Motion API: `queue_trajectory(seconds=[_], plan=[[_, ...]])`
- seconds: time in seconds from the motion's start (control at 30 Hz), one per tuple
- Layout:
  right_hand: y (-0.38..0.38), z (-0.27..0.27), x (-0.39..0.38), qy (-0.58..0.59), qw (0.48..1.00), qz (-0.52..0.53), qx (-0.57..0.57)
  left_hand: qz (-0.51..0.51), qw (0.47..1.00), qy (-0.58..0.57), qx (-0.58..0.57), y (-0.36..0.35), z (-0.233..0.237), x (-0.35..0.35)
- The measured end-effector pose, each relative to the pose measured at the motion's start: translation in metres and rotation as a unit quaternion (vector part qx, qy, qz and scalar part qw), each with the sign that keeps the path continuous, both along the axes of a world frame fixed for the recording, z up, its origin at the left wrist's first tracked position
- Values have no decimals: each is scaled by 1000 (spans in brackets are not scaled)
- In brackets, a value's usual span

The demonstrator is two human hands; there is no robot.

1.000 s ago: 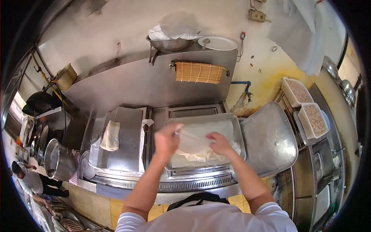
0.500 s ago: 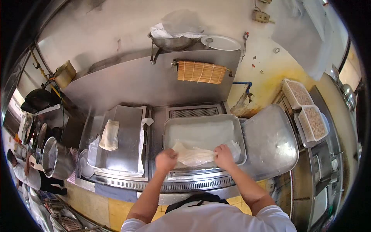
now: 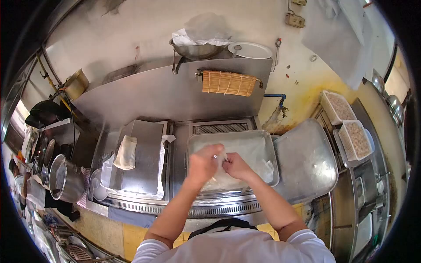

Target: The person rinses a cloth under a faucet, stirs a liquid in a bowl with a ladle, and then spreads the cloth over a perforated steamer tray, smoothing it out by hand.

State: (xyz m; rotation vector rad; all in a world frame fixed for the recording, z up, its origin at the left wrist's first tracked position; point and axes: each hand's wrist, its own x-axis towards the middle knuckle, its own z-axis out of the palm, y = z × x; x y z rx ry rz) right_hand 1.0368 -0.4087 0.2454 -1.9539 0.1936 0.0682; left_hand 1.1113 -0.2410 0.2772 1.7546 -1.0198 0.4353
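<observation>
Over the large metal tray [image 3: 190, 154] my two hands are close together. My left hand [image 3: 204, 165], raised slightly higher, is closed on a twisted part of a pale, thin, soft sheet [image 3: 222, 156]. Fingers curled, my right hand [image 3: 237, 167] grips the same sheet right beside it. Much of the sheet is hidden behind my hands. Whitish, translucent film lies across the tray's bottom and bunches toward its right side. To the left, a folded cream-coloured cloth-like piece [image 3: 126, 152] rests on a steel box [image 3: 144, 153].
A second metal tray [image 3: 306, 162] leans at the right. Two white baskets of pale pieces [image 3: 356, 140] stand beyond it. A rolled bamboo mat [image 3: 229, 83] hangs on the back panel, with a wide metal bowl [image 3: 199, 50] above. Another person [image 3: 41, 193] works at far left.
My hands have come together from the sheet's two ends and risen over the tray's middle. The sheet, stretched out between them before, is now bunched. The person at left has shifted.
</observation>
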Motion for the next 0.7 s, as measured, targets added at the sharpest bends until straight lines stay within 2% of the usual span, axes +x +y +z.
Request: queue_trajectory(seconds=[0.07, 0.1, 0.13, 0.2, 0.3, 0.37, 0.43, 0.53, 0.6, 0.63, 0.67, 0.7], plan=[[-33, -66, -8, -23, 994, -22, -101, 83, 996, -31, 10, 35, 20, 23], [-60, -99, -19, -7, 990, -56, -129, 141, 988, -46, -47, 48, 32, 34], [-87, -121, -33, 10, 984, -89, -157, 193, 977, 75, -53, 57, 53, 30], [-115, -132, -49, 51, 951, -88, -293, 173, 983, 52, -32, 63, 29, 34], [-89, -89, -33, -50, 968, -57, -240, 123, 991, 39, 32, 48, -17, 22], [-26, -28, -13, -200, 973, -75, -92, 53, 997, 24, 52, 21, -13, -7], [17, -14, 1, -168, 974, -57, 143, 18, 994, 44, 102, 3, -7, -25], [-2, -56, -4, -41, 998, -36, -36, 21, 1000, 19, 10, 34, 17, -4], [-53, -110, -23, -62, 973, -115, -189, 91, 994, 45, -50, 70, 26, 20], [-76, -114, -35, -20, 968, -100, -228, 157, 980, 124, 1, 83, 32, 18], [-88, -116, -41, 21, 960, -86, -266, 167, 980, 109, 5, 88, 25, 17], [-86, -115, -40, 13, 962, -73, -263, 174, 980, 93, 10, 91, 13, 16]])
